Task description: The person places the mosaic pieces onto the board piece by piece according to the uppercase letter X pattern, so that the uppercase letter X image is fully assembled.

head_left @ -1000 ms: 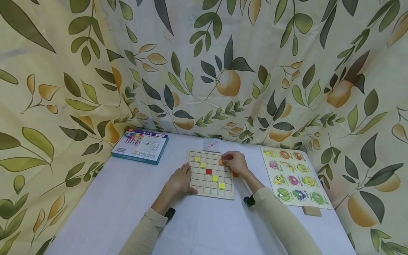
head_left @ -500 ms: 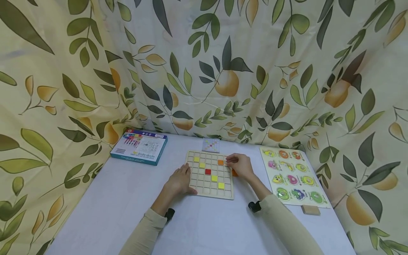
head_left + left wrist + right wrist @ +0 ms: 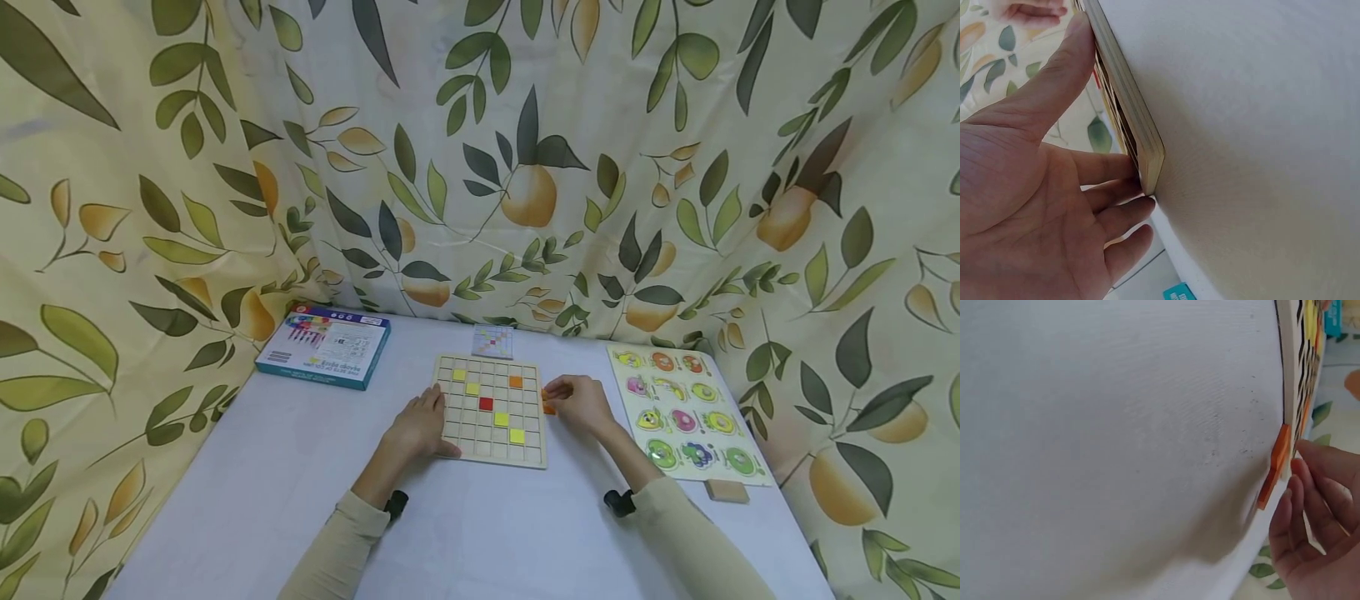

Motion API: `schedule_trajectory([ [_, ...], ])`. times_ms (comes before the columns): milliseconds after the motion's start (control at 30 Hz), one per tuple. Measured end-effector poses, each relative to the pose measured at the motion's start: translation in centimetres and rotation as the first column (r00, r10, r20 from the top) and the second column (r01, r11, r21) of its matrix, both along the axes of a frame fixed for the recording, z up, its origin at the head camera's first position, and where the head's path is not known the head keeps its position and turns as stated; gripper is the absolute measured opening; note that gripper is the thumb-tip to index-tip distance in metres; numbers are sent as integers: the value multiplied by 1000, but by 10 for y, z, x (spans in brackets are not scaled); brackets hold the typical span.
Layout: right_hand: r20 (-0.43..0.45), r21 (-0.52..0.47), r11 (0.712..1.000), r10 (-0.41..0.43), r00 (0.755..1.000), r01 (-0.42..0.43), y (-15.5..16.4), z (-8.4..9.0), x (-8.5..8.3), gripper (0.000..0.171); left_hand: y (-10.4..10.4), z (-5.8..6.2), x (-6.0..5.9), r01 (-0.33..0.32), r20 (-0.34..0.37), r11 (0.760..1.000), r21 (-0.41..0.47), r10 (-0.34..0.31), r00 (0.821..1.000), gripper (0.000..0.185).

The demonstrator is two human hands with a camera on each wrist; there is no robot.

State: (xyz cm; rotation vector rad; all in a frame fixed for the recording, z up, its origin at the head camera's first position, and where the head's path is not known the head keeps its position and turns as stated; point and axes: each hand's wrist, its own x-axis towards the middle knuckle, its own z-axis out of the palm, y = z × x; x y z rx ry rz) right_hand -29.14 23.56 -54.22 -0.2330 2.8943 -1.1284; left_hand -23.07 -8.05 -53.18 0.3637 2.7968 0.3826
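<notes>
A square wooden grid board (image 3: 470,433) lies on the white table, with several yellow tiles (image 3: 501,419), a red tile (image 3: 486,404) and an orange tile (image 3: 516,382) in its cells. My left hand (image 3: 415,429) rests at the board's near left corner; in the left wrist view its thumb lies along one edge and the fingertips touch the other. Just off the board's right edge, my right hand (image 3: 581,404) has its fingertips at loose orange tiles (image 3: 1280,451). Its thumb and forefinger nearly meet; I cannot tell whether a tile is between them.
Behind the board lies a small pattern card (image 3: 492,342). A teal and purple box (image 3: 326,346) sits at the back left. To the right is a fruit picture board (image 3: 686,412), with a small wooden block (image 3: 727,491) at its near edge. Patterned curtains surround the table.
My right hand has left the orange tile on the board, moving right and slightly toward me to the loose orange tiles. The left hand has stayed at the board's corner.
</notes>
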Motion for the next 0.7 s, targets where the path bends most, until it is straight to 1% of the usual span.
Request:
schedule_trajectory([
  [167, -14, 67, 997, 32, 999, -31, 4, -3, 5, 24, -1, 1, 0, 5, 5, 1000, -4, -5, 1000, 115],
  [400, -16, 74, 996, 40, 999, -39, 9, -9, 4, 27, -2, 0, 2, 15, 0, 1000, 10, -15, 1000, 116],
  [567, -26, 81, 995, 54, 998, -52, 9, -9, 3, 29, -2, 0, 1, 14, -6, 1000, 4, -14, 1000, 116],
  [700, -33, 91, 995, 35, 999, -32, 8, -7, 4, 32, -2, 0, 1, 5, -9, 1000, 5, -5, 1000, 115],
])
